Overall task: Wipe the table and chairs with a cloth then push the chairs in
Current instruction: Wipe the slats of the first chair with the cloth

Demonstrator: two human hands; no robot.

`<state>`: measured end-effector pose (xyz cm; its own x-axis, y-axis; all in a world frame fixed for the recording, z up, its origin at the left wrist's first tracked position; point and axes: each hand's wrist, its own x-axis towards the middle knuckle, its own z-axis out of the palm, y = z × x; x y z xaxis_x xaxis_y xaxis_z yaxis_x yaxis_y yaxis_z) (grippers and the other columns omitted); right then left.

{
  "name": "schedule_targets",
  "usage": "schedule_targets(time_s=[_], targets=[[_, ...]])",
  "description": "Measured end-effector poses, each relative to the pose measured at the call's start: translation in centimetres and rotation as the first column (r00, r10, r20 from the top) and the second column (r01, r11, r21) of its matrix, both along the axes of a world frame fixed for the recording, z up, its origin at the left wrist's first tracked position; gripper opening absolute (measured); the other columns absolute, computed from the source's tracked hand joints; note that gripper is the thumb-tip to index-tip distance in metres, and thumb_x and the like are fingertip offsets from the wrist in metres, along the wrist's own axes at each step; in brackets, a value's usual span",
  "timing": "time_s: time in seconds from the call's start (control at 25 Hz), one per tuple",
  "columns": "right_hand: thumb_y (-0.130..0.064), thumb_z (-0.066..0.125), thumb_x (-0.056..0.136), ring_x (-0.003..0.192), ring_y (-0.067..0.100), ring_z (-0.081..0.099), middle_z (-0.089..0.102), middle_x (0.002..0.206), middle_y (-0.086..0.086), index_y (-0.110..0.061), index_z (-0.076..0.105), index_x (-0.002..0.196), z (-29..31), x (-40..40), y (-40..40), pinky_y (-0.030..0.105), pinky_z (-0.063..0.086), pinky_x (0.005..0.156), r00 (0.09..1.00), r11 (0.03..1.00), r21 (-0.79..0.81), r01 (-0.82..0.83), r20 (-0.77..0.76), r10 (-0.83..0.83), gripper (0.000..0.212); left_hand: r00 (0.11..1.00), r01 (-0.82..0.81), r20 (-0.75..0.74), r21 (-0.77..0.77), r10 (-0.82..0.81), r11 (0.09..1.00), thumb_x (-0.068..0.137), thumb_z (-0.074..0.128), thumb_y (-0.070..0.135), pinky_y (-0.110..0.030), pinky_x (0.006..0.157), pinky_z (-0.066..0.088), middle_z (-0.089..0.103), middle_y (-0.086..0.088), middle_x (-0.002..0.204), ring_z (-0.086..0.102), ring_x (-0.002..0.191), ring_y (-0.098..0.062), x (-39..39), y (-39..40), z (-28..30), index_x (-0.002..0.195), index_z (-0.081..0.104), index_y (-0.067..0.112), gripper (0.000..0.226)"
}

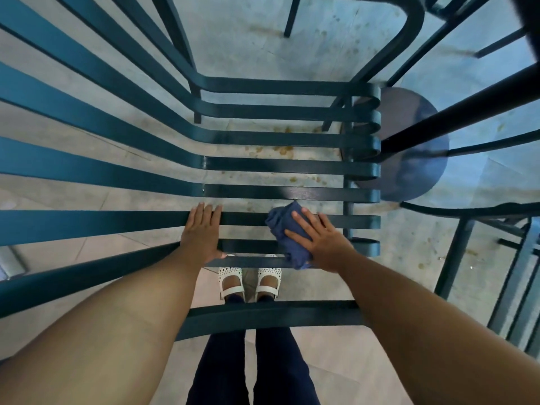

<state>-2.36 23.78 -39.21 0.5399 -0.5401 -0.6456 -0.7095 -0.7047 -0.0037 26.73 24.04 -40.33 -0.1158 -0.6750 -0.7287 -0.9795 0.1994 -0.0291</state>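
Both forearms (pixel 117 317) reach down to the chair (pixel 292 166) slats mid-frame; my right hand (pixel 321 241) lies flat, grip released, pressing the blue cloth (pixel 280 226) (bunched beneath its fingers), left hand (pixel 200 232) resting flat, also released.

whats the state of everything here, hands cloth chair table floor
cloth: bunched up, on the seat slats under the right hand
right hand: fingers straight, pressing the cloth
left hand: flat on the slats, holding nothing
chair: upright, seat under both hands
table: glass top, round base showing through
floor: brown stains under the chair
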Motion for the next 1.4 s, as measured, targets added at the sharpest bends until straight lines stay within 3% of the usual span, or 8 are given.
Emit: schedule_targets(time_s=[0.2, 0.32, 0.36, 0.64, 0.76, 0.92, 1.16, 1.4], targets=[[-0.065, 0.076, 0.057, 0.134, 0.046, 0.029, 0.025, 0.149, 0.025, -0.018, 0.021, 0.145, 0.0, 0.5, 0.3, 0.057, 0.023, 0.105, 0.988, 0.988, 0.02, 0.155, -0.003, -0.155, 0.114, 0.999, 0.0, -0.034, 0.024, 0.001, 1.0, 0.07, 0.069, 0.061, -0.061, 0.11, 0.001, 0.001, -0.011, 0.157, -0.002, 0.143, -0.039, -3.4, -0.6, 0.0, 0.148, -0.007, 0.021, 0.115], [-0.066, 0.051, 0.081, 0.141, 0.043, -0.011, -0.024, 0.148, 0.021, -0.021, -0.008, 0.149, -0.3, 4.1, -0.3, 0.052, -0.007, 0.111, 0.995, 0.991, 0.086, 0.104, 0.0, -0.104, 0.101, 0.991, -0.052, -0.117, 0.053, 0.058, 0.997, 0.071, 0.067, 0.062, -0.068, 0.106, 0.006, 0.002, -0.008, 0.156, -0.003, 0.143, -0.034, -8.0, -0.5, -0.2, 0.149, -0.004, 0.015, 0.115], [-0.067, 0.043, 0.085, 0.14, 0.04, -0.018, -0.031, 0.146, 0.018, -0.023, -0.014, 0.148, -0.2, 4.3, -0.5, 0.052, -0.011, 0.111, 0.995, 0.991, 0.093, 0.099, 0.005, -0.1, 0.096, 0.989, -0.077, -0.119, 0.061, 0.083, 0.995, 0.071, 0.066, 0.064, -0.068, 0.105, 0.005, 0.001, -0.008, 0.156, -0.005, 0.143, -0.033, -9.0, -0.4, -0.3, 0.149, -0.004, 0.012, 0.116], [-0.065, 0.032, 0.09, 0.133, 0.034, -0.034, -0.036, 0.148, 0.014, -0.028, -0.041, 0.128, 0.9, -1.6, 0.2, 0.054, -0.01, 0.111, 0.924, 0.926, 0.086, 0.369, -0.145, -0.354, 0.09, 0.989, -0.1, -0.107, 0.03, 0.103, 0.995, 0.065, 0.071, 0.065, -0.066, 0.107, 0.006, 0.006, -0.009, 0.155, -0.003, 0.143, -0.035, -9.2, -0.4, -0.5, 0.147, 0.0, 0.019, 0.118], [-0.058, 0.03, 0.094, 0.135, 0.035, -0.031, -0.038, 0.146, 0.015, -0.025, -0.042, 0.13, 1.1, -2.2, 0.6, 0.053, -0.007, 0.113, 0.787, 0.786, 0.099, 0.61, -0.188, -0.587, 0.086, 0.991, -0.097, -0.082, 0.052, 0.102, 0.994, 0.064, 0.071, 0.066, -0.066, 0.107, 0.006, 0.004, -0.009, 0.156, -0.004, 0.143, -0.035, -9.6, -0.6, -0.5, 0.147, 0.0, 0.021, 0.118], [-0.056, 0.035, 0.094, 0.139, 0.039, -0.024, -0.035, 0.148, 0.015, -0.024, -0.03, 0.141, 0.7, -2.2, 0.8, 0.053, 0.001, 0.116, 0.455, 0.457, 0.022, 0.889, -0.152, -0.877, 0.087, 0.991, -0.102, -0.081, 0.067, 0.107, 0.993, 0.063, 0.071, 0.067, -0.067, 0.106, 0.006, 0.001, -0.009, 0.156, -0.006, 0.143, -0.036, -9.7, -0.7, -0.6, 0.147, -0.001, 0.021, 0.119], [-0.036, 0.054, 0.092, 0.141, 0.039, -0.015, -0.031, 0.15, 0.015, -0.022, -0.024, 0.145, 0.4, -2.9, 0.8, 0.048, 0.004, 0.117, 0.233, 0.23, 0.059, 0.971, -0.05, -0.971, 0.095, 0.989, -0.091, -0.107, 0.085, 0.1, 0.992, 0.064, 0.07, 0.067, -0.068, 0.105, 0.003, -0.002, -0.008, 0.157, -0.009, 0.143, -0.035, -9.5, -0.8, -0.8, 0.148, -0.004, 0.021, 0.121], [-0.016, 0.063, 0.087, 0.142, 0.039, 0.003, -0.026, 0.153, 0.014, -0.021, -0.022, 0.146, 0.8, -2.7, -0.2, 0.052, 0.019, 0.114, 0.041, 0.035, 0.071, 0.997, -0.076, -0.996, 0.103, 0.985, -0.088, -0.14, 0.093, 0.1, 0.992, 0.068, 0.07, 0.062, -0.069, 0.105, 0.002, -0.006, -0.01, 0.157, -0.011, 0.142, -0.039, -9.5, -0.9, -0.7, 0.148, -0.009, 0.027, 0.118]])
